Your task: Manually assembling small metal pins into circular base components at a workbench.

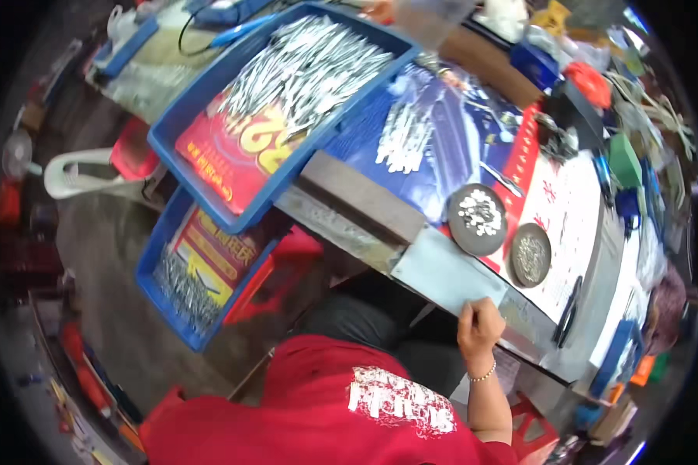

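Wearing a red shirt [318, 395] printed in white, nearest the camera, and sitting at the near edge of the tabletop [337, 232]. Curling the right grip [481, 324] closed by the near edge of a pale plate [446, 271], showing nothing held, but not revealing whether touching the plate or merely hovering. Showing no left grip, so not letting its state be told. Facing, just beyond the plate, a dark bowl [479, 246] of white bits [481, 211] and, to its right, a second bowl [532, 229] of tiny silvery pieces [530, 257]. Probably risking a tipped bowl and a mixing of both contents, if catching a rim with the knuckles while reaching far. Also facing, at the far left, a blue tray [322, 139] of silvery strips [310, 70], apparently jutting past the near edge; possibly risking a spill floorward, if bumping that corner with the left arm.
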`<state>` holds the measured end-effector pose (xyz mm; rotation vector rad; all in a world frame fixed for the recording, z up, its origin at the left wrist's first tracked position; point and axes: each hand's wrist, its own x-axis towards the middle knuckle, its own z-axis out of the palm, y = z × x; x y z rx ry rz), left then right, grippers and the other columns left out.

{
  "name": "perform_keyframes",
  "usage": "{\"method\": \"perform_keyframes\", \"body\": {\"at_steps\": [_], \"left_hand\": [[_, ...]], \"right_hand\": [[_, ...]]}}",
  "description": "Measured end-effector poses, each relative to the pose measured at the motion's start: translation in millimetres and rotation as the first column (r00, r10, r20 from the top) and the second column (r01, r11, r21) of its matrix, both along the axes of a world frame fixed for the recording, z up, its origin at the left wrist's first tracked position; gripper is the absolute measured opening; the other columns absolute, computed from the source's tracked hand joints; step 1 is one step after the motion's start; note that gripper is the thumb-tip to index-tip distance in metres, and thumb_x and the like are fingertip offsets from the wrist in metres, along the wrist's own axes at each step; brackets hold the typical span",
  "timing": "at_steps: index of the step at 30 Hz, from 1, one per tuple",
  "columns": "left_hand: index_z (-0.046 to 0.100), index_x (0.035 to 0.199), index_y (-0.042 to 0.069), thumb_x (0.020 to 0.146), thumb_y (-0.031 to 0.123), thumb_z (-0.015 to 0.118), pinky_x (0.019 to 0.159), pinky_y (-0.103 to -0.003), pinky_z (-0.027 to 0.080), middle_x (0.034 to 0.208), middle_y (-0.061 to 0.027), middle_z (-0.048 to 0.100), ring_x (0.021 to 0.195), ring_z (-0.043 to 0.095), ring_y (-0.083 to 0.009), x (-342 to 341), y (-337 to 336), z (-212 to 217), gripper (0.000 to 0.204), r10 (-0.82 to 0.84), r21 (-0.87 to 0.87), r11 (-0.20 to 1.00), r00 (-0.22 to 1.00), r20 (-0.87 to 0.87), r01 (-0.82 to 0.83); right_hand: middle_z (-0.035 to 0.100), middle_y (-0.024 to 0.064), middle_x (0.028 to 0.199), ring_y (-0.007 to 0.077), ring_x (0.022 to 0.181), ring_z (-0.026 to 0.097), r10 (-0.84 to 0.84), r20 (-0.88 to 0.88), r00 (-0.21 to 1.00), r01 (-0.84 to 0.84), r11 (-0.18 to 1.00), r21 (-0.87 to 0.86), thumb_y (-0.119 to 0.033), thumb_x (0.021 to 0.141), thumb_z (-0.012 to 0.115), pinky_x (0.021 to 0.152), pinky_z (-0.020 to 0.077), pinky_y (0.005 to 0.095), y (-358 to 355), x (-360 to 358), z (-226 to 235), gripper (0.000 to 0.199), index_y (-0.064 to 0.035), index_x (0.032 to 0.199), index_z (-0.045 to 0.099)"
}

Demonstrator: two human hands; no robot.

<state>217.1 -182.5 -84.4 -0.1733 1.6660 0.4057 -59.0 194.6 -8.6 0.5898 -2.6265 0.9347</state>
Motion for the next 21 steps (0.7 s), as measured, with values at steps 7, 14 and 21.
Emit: {"method": "perform_keyframes", "body": {"at_steps": [7, 14, 21], "left_hand": [[0.058, 0.103, 0.006, 0.082, 0.026, 0.056, 0.066, -0.045, 0.051, 0.088, -0.0175, 0.062, 0.083, 0.063, -0.0353, -105.3, 21.8, 97.6, 0.029, -0.534, 0.230, 0.830, 0.842, 0.070, 0.508], [0.056, 0.109, 0.004, 0.085, 0.013, 0.056, 0.067, -0.040, 0.048, 0.086, -0.0158, 0.059, 0.080, 0.060, -0.0333, -259.2, 100.1, 190.6, 0.026, 0.104, 0.295, 0.809, 0.371, -0.923, 0.508], [0.063, 0.096, 0.001, 0.082, 0.012, 0.061, 0.066, -0.033, 0.048, 0.089, -0.0139, 0.063, 0.076, 0.061, -0.0258, -457.7, 191.8, 157.8, 0.018, 0.336, 0.282, 0.755, 0.021, -0.942, 0.592]], "right_hand": [[0.048, 0.0095, 0.059, 0.0252, 0.047, 0.049, -0.002, -0.071, 0.997, -0.004, 0.996, -0.092, -0.003, 0.073, 0.066, 0.044, 0.0380, 0.0337, 3.9, 3.9, 0.4, 0.015, -0.0049, 0.067, 0.053], [0.049, 0.0080, 0.061, 0.0239, 0.048, 0.050, -0.029, -0.077, 0.997, 0.017, 0.989, -0.146, -0.004, 0.072, 0.068, 0.044, 0.0381, 0.0337, 10.8, 4.9, -1.2, 0.017, -0.0055, 0.067, 0.052], [0.050, 0.0081, 0.061, 0.0241, 0.048, 0.051, -0.066, -0.078, 0.995, 0.052, 0.984, -0.173, -0.004, 0.071, 0.069, 0.043, 0.0386, 0.0335, 12.5, 4.5, -2.4, 0.017, -0.0058, 0.067, 0.052]]}}
